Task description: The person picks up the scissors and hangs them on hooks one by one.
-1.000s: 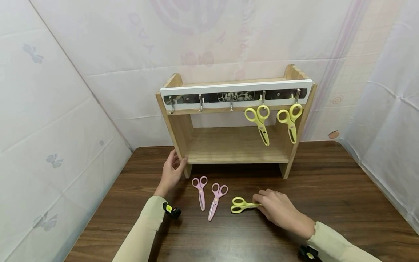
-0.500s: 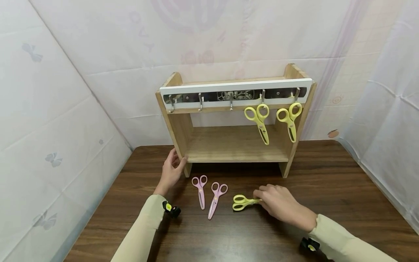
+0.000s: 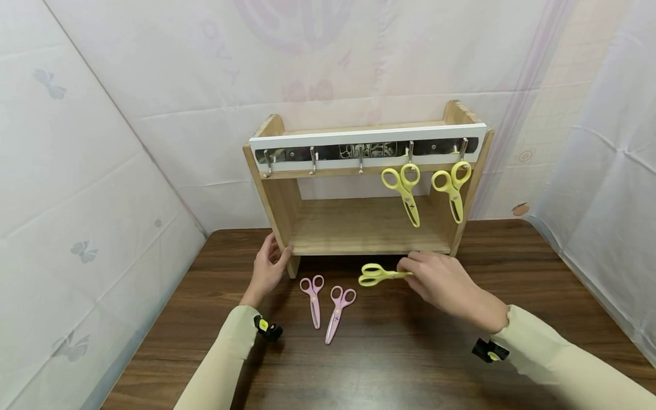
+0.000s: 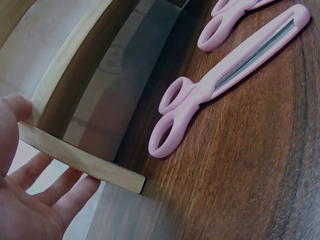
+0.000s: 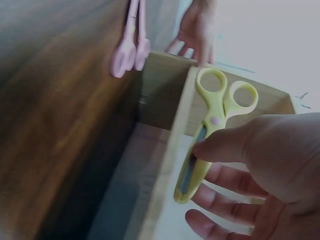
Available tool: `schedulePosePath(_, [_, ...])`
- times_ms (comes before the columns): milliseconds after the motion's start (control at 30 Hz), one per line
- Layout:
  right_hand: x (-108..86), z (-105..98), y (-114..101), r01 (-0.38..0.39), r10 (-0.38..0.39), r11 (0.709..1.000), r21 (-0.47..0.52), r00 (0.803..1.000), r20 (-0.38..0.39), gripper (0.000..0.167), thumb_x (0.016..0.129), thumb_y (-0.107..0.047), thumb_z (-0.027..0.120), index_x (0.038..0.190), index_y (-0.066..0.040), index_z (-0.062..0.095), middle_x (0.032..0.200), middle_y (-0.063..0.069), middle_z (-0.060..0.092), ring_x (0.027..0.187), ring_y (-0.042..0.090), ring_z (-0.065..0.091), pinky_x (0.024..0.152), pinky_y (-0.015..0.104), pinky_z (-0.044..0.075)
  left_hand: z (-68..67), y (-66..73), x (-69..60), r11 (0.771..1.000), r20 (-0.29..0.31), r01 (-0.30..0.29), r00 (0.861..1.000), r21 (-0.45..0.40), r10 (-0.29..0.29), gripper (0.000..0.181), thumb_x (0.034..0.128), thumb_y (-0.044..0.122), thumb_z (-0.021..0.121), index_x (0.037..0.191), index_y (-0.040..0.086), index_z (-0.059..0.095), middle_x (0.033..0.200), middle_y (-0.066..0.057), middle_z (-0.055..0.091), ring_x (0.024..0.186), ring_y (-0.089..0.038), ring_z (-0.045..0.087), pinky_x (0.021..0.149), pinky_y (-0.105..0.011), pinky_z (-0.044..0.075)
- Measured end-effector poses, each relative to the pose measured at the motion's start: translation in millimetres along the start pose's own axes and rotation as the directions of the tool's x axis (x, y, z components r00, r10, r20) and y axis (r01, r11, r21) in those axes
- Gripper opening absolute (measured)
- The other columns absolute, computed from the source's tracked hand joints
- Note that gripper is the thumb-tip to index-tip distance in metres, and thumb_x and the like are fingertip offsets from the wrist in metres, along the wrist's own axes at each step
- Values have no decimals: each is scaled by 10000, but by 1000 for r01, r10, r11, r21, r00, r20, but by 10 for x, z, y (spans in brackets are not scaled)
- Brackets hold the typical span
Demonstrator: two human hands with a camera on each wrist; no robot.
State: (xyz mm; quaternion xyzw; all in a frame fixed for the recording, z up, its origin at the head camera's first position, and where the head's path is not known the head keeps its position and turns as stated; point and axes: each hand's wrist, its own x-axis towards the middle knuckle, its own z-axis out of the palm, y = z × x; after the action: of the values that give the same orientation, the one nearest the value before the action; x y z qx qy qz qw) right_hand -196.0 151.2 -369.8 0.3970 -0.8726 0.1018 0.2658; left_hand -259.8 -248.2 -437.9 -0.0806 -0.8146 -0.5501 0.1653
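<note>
On the left panel (image 3: 283,205) of the wooden shelf (image 3: 371,225), your left hand (image 3: 268,266) grips, thumb opposite fingers; two pink scissors (image 3: 314,302) lie on the table (image 3: 369,376); above it, your right hand (image 3: 443,283) pinches yellow scissors (image 3: 388,275) by the blades.

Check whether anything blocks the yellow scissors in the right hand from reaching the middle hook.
Nothing visible does. The right hand holds the yellow scissors below the bare middle hook, in front of the rack; the nearest hanging pair is on the next hook to the right.
</note>
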Motion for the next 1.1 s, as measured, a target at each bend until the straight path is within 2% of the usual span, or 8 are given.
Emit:
schedulePosePath(167, [168,-113,18,18,-15,999,31,995,-102,205,824,-24,815,973,-133,725,900,-33,668,772,180,650,589,386,541,-2,-11,0,1000,-5,-10,1000,-5,10,510,1025,108,637,1504,112,463,1327,-258,627,1132,-371,663,864,-360,570])
schedulePosePath(367, [347,-238,8,37,-15,995,89,972,-235,206,826,-9,822,991,-101,740,937,3,714,867,192,679,643,397,570,-12,1,-6,1000,8,-8,1000,-14,8,530,1030,113,632,1525,101,442,1348,-278,609,1151,-409,652,878,-421,568])
schedulePosePath(467, [424,-290,-4,35,-1,993,117,960,-279,205,825,-4,826,998,-77,742,942,24,726,874,196,682,663,390,573,-21,177,-55,1000,19,-5,1000,-7,5,524,1032,75,612,1522,40,428,1351,-309,595,1165,-441,637,889,-416,566])
schedulePosePath(500, [449,-304,-10,33,5,991,127,957,-289,201,831,-5,825,1001,-72,742,942,28,728,866,193,679,660,380,569,-24,229,-69,1000,22,-4,1000,-7,4,525,1032,66,607,1522,27,423,1352,-315,593,1166,-444,636,890,-411,566])
schedulePosePath(600, [514,-343,-33,28,24,987,160,949,-316,195,844,2,816,1017,-51,741,938,44,729,831,185,660,640,354,550,-27,228,-64,1000,20,-5,1000,2,5,523,1032,67,605,1521,28,424,1345,-313,598,1158,-434,642,882,-384,566])
schedulePosePath(733, [593,-392,-70,12,59,979,203,938,-342,194,858,13,805,1036,-28,739,936,65,725,783,176,636,609,340,535,-18,1,2,1000,6,-9,1000,-6,9,523,1036,129,624,1526,109,442,1343,-272,616,1136,-391,662,863,-354,568])
schedulePosePath(933, [718,-439,-95,-5,113,960,279,921,-373,180,868,24,793,1039,0,741,892,86,713,755,156,663,629,351,572,-16,-11,-2,1000,5,-6,1000,-13,6,514,1030,133,639,1512,134,463,1337,-249,627,1121,-380,669,854,-364,573])
schedulePosePath(1100, [780,-439,-87,-39,165,945,324,914,-372,170,868,30,790,1029,-5,746,850,76,703,735,154,659,618,354,558,1,38,-15,1000,0,-9,1000,-7,9,518,1031,93,624,1518,78,448,1339,-292,611,1137,-421,653,875,-416,568])
